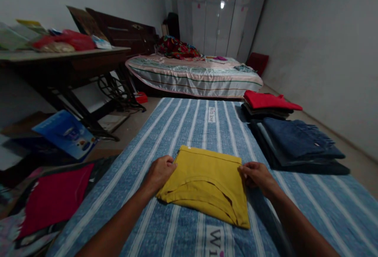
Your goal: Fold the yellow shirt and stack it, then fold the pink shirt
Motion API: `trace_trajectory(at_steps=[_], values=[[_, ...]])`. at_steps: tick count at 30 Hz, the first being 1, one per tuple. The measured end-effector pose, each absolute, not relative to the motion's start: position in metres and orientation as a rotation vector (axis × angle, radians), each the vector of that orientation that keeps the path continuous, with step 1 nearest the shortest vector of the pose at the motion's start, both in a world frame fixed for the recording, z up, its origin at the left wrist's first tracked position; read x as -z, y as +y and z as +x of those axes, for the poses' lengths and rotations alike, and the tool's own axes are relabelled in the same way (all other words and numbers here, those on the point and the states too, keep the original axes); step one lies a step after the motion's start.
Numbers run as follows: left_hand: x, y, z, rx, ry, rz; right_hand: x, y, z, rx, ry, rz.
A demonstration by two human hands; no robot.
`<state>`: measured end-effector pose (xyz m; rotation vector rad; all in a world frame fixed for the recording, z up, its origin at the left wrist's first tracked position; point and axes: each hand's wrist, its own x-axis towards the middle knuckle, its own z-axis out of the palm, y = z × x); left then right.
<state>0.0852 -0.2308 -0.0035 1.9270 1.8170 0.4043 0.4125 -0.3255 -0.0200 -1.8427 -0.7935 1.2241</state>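
Observation:
A yellow T-shirt (206,170), folded into a rough rectangle, lies on the blue striped sheet (147,146) with its neckline toward me. At its left edge my left hand (161,172) pinches the fabric between thumb and fingers. My right hand (256,176) grips the opposite edge the same way, its lower fingers partly in shadow. The far hem of the shirt runs straight between the two hands, and the near right corner lies flat on the sheet.
Folded jeans (298,140) are stacked at the right, with a red folded garment (270,101) on a darker pile behind them. A sewing machine table (118,52) and a blue box (66,135) stand to the left. Another bed (195,75) is beyond.

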Motion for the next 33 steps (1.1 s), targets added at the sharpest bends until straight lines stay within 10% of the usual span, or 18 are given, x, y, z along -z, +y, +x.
trace_trajectory(at_steps=[22, 33], values=[[0.01, -0.188, 0.105, -0.645, 1.76, 1.752, 0.008, -0.298, 0.419, -1.432, -0.618, -1.808], [0.01, -0.191, 0.119, -0.526, 1.926, 1.861, 0.021, -0.3, 0.422, -0.956, -0.973, -1.968]])
